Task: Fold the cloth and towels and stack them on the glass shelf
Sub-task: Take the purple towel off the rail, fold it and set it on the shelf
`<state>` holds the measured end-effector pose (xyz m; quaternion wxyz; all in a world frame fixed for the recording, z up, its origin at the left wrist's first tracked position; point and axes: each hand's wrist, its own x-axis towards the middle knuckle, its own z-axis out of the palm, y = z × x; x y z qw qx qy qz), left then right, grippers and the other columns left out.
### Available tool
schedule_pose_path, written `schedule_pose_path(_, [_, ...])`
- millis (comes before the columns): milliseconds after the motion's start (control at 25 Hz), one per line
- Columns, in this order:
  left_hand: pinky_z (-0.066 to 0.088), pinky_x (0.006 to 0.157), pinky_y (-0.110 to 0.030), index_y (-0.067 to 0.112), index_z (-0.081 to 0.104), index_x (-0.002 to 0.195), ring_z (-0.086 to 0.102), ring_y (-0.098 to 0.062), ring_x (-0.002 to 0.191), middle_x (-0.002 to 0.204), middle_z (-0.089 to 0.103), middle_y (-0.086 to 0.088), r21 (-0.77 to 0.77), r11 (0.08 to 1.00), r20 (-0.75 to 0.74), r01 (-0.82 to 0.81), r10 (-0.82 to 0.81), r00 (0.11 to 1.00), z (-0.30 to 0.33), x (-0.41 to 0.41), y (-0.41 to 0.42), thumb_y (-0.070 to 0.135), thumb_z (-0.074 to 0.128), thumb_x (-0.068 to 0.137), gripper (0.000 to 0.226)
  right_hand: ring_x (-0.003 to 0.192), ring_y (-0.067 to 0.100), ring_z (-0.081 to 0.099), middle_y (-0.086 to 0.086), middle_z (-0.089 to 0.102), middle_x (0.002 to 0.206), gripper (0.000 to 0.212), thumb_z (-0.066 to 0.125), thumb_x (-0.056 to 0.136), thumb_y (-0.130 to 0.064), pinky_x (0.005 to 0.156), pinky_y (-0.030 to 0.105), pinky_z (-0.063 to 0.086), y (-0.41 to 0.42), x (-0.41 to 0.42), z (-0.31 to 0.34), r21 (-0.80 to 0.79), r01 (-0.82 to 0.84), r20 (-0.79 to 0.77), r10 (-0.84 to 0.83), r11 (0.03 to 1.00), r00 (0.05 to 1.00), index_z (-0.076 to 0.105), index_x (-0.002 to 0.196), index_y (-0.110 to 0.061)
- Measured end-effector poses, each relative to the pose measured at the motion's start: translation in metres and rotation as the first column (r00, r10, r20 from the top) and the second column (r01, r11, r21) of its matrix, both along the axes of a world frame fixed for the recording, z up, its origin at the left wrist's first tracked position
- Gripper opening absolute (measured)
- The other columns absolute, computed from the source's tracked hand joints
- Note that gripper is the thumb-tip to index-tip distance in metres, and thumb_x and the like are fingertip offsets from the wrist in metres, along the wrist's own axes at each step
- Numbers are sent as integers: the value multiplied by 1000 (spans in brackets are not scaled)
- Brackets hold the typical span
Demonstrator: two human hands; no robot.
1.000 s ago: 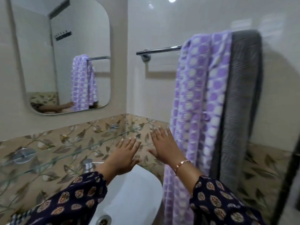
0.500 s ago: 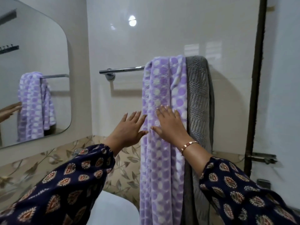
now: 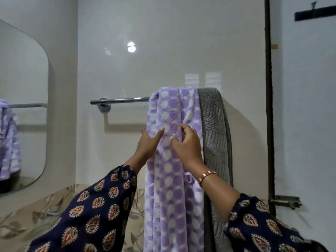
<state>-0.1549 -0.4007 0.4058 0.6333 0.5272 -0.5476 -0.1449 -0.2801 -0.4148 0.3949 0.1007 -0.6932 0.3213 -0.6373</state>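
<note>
Reaching up from the bottom corners of the frame, two patterned sleeves (image 3: 94, 211) fill the near ground and are cut off by the lower edge. The left hand (image 3: 148, 142) rests at the left edge of the purple towel (image 3: 171, 188) at mid-frame, thumb laid across the front of the cloth and fingers tucked behind that edge, so it pinches the towel. The right hand (image 3: 187, 144), with a bangle (image 3: 207, 177) at the wrist, curls its fingers and thumb into a fold of the same towel just right of the left hand; the fingertips are partly buried in the cloth.

Both towels hang over a rail (image 3: 120, 100) on the far wall. The grey towel (image 3: 216, 135) hangs touching the purple one's right side, partly behind it and behind the right forearm. Left of the towels the rail is bare, with open wall below. A dark door frame (image 3: 269, 106) stands close on the right. The mirror (image 3: 21, 106) at the left edge is cut off. Towel bottoms run out of frame.
</note>
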Motion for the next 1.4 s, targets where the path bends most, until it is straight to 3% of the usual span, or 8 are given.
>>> schedule_pose_path(160, [54,82,-33,16,53,119,65,-20,98,114,67,-4,-72,997,-3,5,-5,1000,5,-10,-28,68,65,58,81,109,26,58,13,62,118,45,64,81,-16,95,33,46,-4,-6,5,38,-41,-2,41,998,999,54,124,-9])
schedule_pose_path(280, [48,69,-30,8,64,101,66,-29,90,98,70,-13,-135,978,52,-160,168,984,3,-11,-41,51,68,71,53,106,25,59,13,63,114,40,63,81,-11,90,25,44,-2,-10,6,29,-18,10,18,999,1000,56,121,-7])
schedule_pose_path(400, [45,65,-34,1,63,85,63,-32,84,86,68,-17,-188,947,83,-261,280,956,6,-5,-38,40,68,78,40,99,27,58,14,62,108,36,62,81,-11,90,35,47,-6,-12,11,-29,62,38,-61,998,997,58,117,-6])
schedule_pose_path(560, [32,61,-29,10,52,68,50,-28,66,63,53,-6,-227,907,193,-355,400,896,0,-4,-16,38,61,84,33,84,23,54,8,56,91,33,62,80,-12,76,28,43,-7,-5,21,-18,82,42,-81,996,996,59,113,-5])
schedule_pose_path(760, [24,55,-29,19,45,53,36,-14,47,46,38,6,-267,909,178,-319,372,911,-4,-5,2,34,61,84,38,96,29,58,14,62,104,30,61,83,-22,82,34,46,-2,7,26,44,52,65,-55,998,996,58,110,-10])
schedule_pose_path(1080, [21,44,-22,17,33,42,29,-8,38,38,26,0,-296,919,113,-259,303,946,-27,-28,20,15,60,80,46,116,29,56,13,58,128,66,67,79,-45,92,29,43,6,15,38,249,-40,9,39,968,999,44,126,-4])
schedule_pose_path(1240, [24,44,-19,23,29,40,38,2,37,55,45,-2,-262,939,120,-222,260,958,-91,-32,35,12,61,78,51,109,25,62,13,63,123,99,79,49,-59,90,32,50,8,22,28,395,-85,11,87,915,996,49,123,0])
schedule_pose_path(1400, [31,51,-28,20,33,44,44,-18,46,39,34,2,-237,948,309,-214,282,908,-92,-19,39,42,58,74,45,107,33,61,18,63,118,54,73,73,-23,83,35,49,8,21,17,349,-16,-43,33,937,999,53,116,2])
